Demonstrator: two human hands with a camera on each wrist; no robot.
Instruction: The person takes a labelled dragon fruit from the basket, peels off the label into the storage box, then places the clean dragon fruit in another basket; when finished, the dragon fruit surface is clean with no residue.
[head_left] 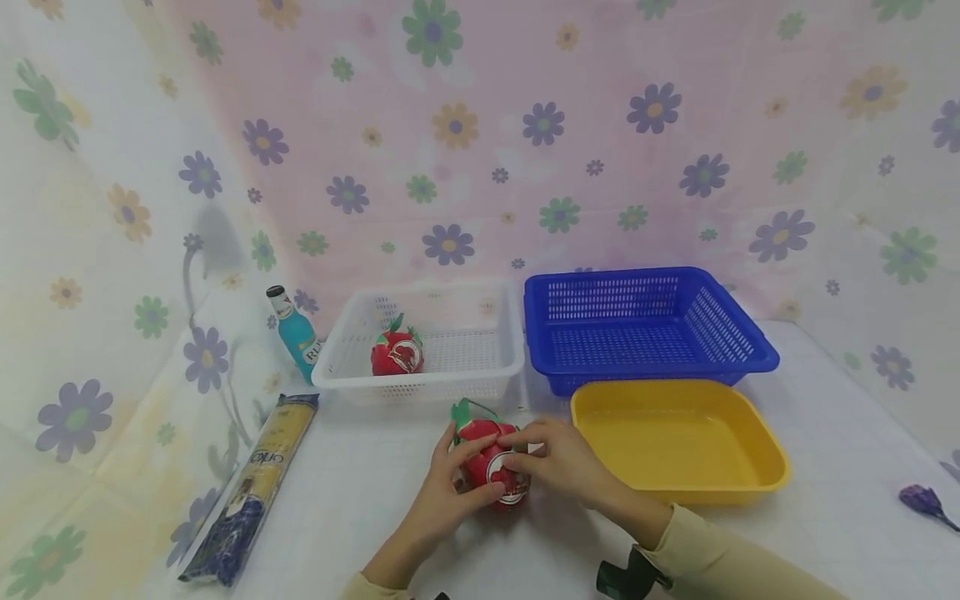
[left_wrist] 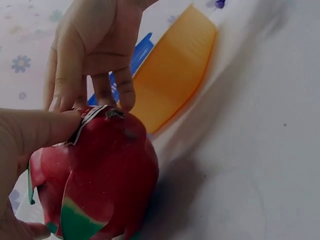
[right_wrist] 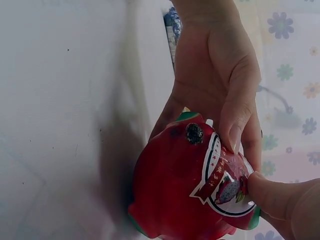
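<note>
A red dragon fruit with green leafy tips [head_left: 480, 473] and a round picture label is between my two hands, over the white table. My left hand [head_left: 442, 498] curls its fingers and thumb about the fruit's left side. From the right, my right hand [head_left: 564, 460] grips it too, thumb at the label's edge. In the right wrist view, the label [right_wrist: 231, 192] has a fruit picture and a red ribbon, and both thumbs touch it. A dark round end spot [right_wrist: 194, 134] shows on the fruit's skin.
A second dragon fruit [head_left: 397, 353] lies in the white basket [head_left: 416, 382] behind. To the right stand a blue basket [head_left: 645, 367] and a yellow tray [head_left: 678, 433]. A blue bottle [head_left: 298, 337], a long pasta packet [head_left: 258, 483] and a purple flower [head_left: 921, 500] lie at the sides.
</note>
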